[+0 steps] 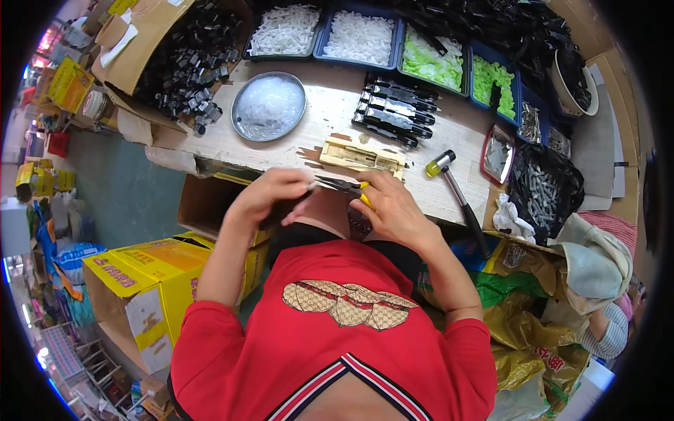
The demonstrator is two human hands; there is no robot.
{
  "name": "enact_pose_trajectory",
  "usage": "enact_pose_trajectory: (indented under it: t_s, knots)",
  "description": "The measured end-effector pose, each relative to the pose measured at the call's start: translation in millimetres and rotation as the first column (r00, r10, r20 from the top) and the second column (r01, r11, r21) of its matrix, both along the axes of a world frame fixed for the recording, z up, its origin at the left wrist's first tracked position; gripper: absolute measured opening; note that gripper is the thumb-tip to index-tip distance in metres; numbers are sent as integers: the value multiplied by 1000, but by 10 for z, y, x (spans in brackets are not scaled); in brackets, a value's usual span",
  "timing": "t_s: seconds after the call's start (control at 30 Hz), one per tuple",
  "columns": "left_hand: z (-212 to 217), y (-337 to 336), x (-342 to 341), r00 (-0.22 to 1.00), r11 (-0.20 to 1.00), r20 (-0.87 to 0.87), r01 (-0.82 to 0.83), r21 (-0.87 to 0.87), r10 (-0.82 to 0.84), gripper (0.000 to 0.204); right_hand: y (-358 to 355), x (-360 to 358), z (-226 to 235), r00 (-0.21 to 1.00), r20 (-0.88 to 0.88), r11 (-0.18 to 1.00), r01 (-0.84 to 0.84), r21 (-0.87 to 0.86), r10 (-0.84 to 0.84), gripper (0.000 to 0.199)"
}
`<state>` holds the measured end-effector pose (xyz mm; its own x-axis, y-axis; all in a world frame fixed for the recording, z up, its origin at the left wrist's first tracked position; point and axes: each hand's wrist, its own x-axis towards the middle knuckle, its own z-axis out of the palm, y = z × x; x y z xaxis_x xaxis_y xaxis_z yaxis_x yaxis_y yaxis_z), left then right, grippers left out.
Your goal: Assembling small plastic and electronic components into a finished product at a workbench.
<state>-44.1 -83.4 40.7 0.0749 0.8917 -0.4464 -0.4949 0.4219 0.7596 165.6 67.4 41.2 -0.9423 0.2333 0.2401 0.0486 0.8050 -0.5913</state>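
Over my lap, just off the table's near edge, my right hand is wrapped round long-nose pliers with yellow grips. Their dark jaws point left, toward the fingertips of my left hand. That hand is closed in a pinch on a small whitish piece, too small to make out fully. Beyond my hands lies a cream block-like fixture with a long slot. Behind it several black and silver slim assemblies lie side by side.
A mallet lies right of the fixture, handle over the edge. A round metal dish holds clear pieces. Blue trays of white and green parts line the back. Black parts are heaped left; a black bag holds grey pieces.
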Motion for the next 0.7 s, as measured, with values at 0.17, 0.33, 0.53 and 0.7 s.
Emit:
enact_pose_trajectory:
  t_s: [0.17,0.33,0.53,0.7]
  knots:
    - [-161,-824,-328,-473,885,-749,-289,-366,-464,31,91,102,-50,997,-12,991,76,-110,-78,24]
    - [238,174,-189,258,951,-915,-75,300,310,26,114,144,6,991,-37,987,126,-96,-130,23]
    - [-91,1630,520,-193,809,-832,424,407,520,32,192,394,120,947,-97,951,303,-57,-307,20]
    - [-280,1901,639,-256,817,-846,491,302,467,28,258,618,65,903,-87,907,416,-65,-420,20]
